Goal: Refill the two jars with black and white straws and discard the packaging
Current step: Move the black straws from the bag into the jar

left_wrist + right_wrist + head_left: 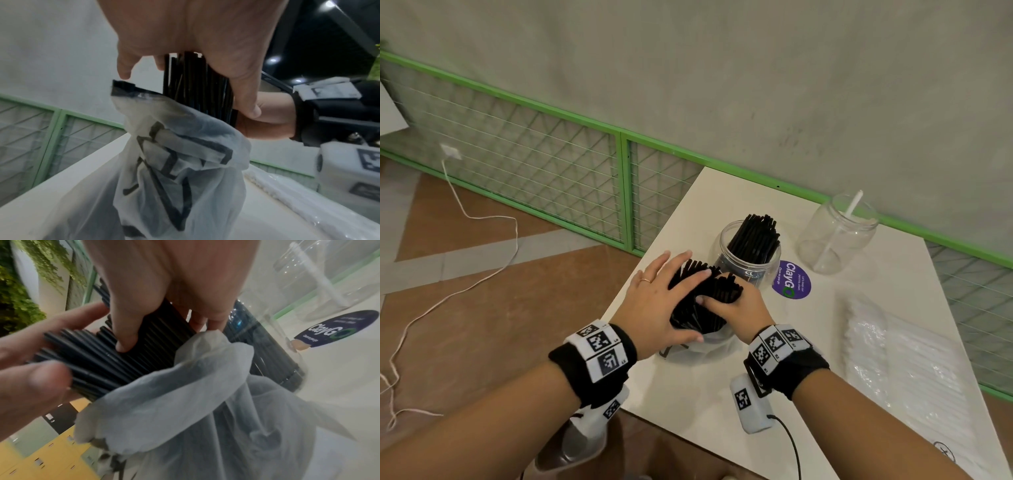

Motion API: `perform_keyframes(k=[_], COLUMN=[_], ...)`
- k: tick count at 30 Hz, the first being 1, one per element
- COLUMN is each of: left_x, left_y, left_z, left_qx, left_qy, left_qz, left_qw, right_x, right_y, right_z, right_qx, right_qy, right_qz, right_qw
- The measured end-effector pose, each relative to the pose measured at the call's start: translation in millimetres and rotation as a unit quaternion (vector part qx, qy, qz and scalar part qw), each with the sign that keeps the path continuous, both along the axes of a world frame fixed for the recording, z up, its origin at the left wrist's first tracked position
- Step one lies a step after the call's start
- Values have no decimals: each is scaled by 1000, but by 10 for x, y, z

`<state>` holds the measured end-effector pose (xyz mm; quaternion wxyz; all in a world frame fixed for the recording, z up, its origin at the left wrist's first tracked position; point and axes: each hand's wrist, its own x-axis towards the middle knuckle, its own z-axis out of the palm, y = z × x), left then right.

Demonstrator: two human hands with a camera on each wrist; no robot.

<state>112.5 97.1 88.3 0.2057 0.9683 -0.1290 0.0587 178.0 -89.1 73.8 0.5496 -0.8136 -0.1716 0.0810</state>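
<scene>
White laminate table (722,394) lies under both your wrists and carries everything; its near-left edge runs just behind your left hand (657,301), so anything that spills that way likely goes to the floor. The pack of white straws (900,359) lies unopened, well to the right of your fingers. The near-empty jar (835,236), holding one white straw, stands beyond your right fingertips; the black-straw jar (751,253) stands just past them, partly filled. The thin plastic bag (174,162) sags below both palms, bunched round the bundle's lower half. The black straws (705,301) are clamped in your right hand (736,308), thumb curled over them; your left hand's fingers lie nearly straight over the fanned tips.

Risks, as judged: the fanned tips may splay and scatter if the clamp eases; the bag may drag along and snag the jar rim.
</scene>
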Motion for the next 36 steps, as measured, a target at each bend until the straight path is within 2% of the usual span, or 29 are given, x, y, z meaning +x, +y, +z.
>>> perform_keyframes(k=[4, 7, 14, 20, 29, 36], left_x=[79, 97, 90, 95, 108, 128], left_y=[-52, -73, -73, -70, -68, -60], left_z=[54, 83, 26, 9, 18, 37], left_qx=[-21, -48, -47, -40, -39, -36], left_qy=[-14, -14, -20, -17, -4, 4], left_qz=[-2, 15, 16, 18, 20, 16], left_qw=[1000, 999, 999, 999, 999, 999], right_x=[10, -4, -23, 13, 11, 113], right_y=[-53, -105, -170, -177, -155, -244], right_z=[29, 128, 447, 729, 825, 1075], right_qx=[-15, 31, 134, 173, 193, 269], right_qy=[10, 22, 11, -10, -27, -41], right_qz=[42, 9, -84, -112, -142, -144], right_qw=[999, 999, 987, 979, 970, 951])
